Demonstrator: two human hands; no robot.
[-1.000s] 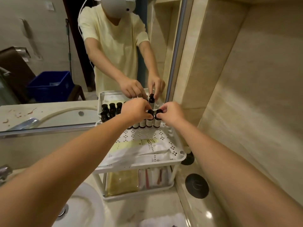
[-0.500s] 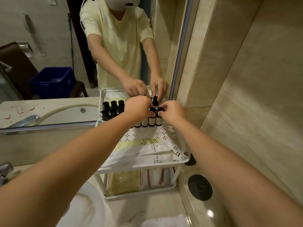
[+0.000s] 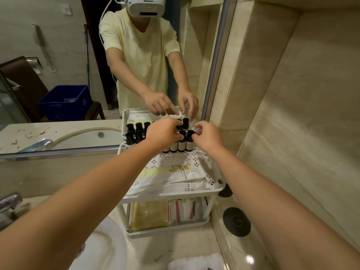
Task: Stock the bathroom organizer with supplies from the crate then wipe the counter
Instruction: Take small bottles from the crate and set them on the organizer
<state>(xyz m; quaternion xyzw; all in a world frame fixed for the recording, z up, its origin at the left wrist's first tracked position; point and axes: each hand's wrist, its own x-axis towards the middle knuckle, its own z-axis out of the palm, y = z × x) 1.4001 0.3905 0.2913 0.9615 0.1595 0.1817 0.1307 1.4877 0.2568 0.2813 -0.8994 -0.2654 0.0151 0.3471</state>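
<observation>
The white two-tier organizer [image 3: 212, 189] stands on the counter against the mirror. A row of small dark bottles [image 3: 173, 147] with pale labels lines the back of its top tier, and flat paper sachets [image 3: 175, 178] lie in front. My left hand [image 3: 163, 133] pinches the cap of one bottle [image 3: 182, 144] near the row's right end. My right hand [image 3: 209, 136] pinches the cap of the rightmost bottle [image 3: 190, 143]. The lower tier holds a yellowish packet [image 3: 149, 215] and white-and-red packets [image 3: 185, 211]. The blue crate [image 3: 65, 102] shows only as a reflection in the mirror.
The sink basin [image 3: 103, 248] and the faucet [image 3: 9, 201] lie at lower left. A white cloth [image 3: 196, 262] sits at the counter's front edge. Two black round discs [image 3: 236, 221] lie right of the organizer. A tiled wall closes the right side.
Both hands stay at the right end of the bottle row, shifting only slightly on the caps. My head has moved a little, so the view has shifted.
</observation>
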